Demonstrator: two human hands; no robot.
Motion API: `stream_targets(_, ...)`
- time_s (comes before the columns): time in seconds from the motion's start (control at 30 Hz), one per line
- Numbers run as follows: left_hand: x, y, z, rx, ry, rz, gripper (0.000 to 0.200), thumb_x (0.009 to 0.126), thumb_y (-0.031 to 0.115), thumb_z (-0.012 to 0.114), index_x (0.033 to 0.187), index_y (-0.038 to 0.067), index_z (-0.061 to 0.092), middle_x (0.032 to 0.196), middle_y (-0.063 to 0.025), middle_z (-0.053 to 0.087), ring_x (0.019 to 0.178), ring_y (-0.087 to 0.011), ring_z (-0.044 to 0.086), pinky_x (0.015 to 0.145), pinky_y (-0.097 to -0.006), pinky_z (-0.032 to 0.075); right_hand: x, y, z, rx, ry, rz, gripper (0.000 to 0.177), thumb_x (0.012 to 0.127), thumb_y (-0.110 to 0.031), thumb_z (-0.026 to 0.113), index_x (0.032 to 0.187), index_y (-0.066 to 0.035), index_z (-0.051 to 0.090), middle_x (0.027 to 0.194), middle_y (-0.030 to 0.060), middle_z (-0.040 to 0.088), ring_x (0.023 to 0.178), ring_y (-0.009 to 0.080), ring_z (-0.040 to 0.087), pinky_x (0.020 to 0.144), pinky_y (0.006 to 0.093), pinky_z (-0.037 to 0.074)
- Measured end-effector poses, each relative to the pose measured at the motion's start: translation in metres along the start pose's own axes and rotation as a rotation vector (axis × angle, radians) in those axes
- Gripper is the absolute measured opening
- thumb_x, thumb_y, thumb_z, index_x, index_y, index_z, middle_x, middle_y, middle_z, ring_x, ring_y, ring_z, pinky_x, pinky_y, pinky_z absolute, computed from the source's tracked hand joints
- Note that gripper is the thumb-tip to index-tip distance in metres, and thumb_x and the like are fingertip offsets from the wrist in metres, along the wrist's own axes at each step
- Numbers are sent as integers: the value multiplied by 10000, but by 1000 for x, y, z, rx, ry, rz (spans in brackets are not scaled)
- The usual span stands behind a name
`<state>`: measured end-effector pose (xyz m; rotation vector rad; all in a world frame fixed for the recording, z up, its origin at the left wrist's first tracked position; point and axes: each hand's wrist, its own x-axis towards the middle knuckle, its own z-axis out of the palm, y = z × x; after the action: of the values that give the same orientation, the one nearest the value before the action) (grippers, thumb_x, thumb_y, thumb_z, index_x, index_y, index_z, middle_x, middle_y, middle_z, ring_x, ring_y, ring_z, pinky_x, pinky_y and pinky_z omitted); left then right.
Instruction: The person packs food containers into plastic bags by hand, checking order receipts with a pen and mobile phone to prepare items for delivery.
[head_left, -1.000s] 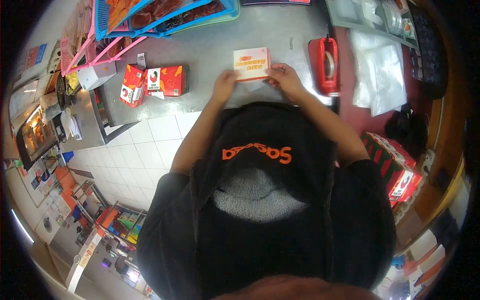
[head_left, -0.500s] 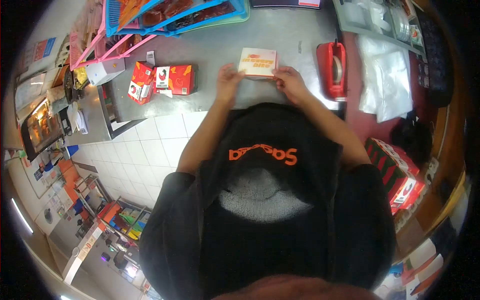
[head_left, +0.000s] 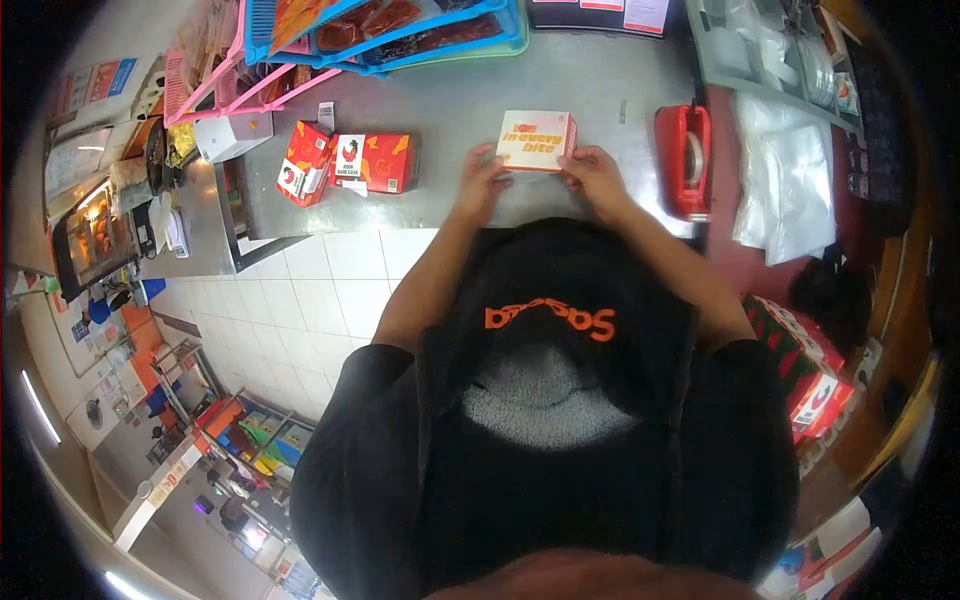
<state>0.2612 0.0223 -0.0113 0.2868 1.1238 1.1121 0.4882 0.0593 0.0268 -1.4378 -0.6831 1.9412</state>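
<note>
In the upper centre of the frame, a small white box with orange and yellow lettering is at the steel counter; whether it rests on the metal or is held just above it, I cannot tell. The left hand grips the box at its lower left corner with thumb and fingertips, and the right hand pinches the lower right corner (the two forearms reach up from the lower part of the frame). Right of the box, near the right hand, stands a red tape dispenser, with clear plastic bags beyond it toward the right edge. Left of the left hand, a red-and-white box lies touching or just beside a tilted red carton. A blue basket is at the upper left, holding dark and orange packets.
</note>
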Motion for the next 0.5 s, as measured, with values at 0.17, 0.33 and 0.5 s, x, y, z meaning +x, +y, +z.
stream_targets(0.17, -7, 20, 23, 206, -129, 183, 542, 853, 115, 673, 1348, 146, 456, 1055, -29, 624, 917, -141, 547, 764, -310, 428, 3, -13, -5, 85, -4, 30, 298, 852, -202, 730, 1011, -71, 515, 790, 27, 602, 618, 86, 520, 545, 234, 420)
stream_targets(0.33, 7, 49, 20, 961, -96, 562, 629, 734, 83, 728, 1316, 70, 492, 1011, -69, 604, 909, -213, 567, 805, -347, 455, 7, -41, -9, 251, -116, 86, 330, 886, -167, 665, 1172, -63, 537, 787, 11, 607, 645, 89, 529, 591, 248, 438)
stream_targets(0.5, 35, 65, 32, 1308, -105, 864, 617, 692, 117, 741, 1264, 37, 523, 1102, -159, 575, 982, -360, 574, 887, -396, 471, 22, -51, -10, -875, 77, -860, 440, 799, -84, 656, 1217, -14, 537, 1012, 143, 578, 806, 258, 602, 761, 345, 498)
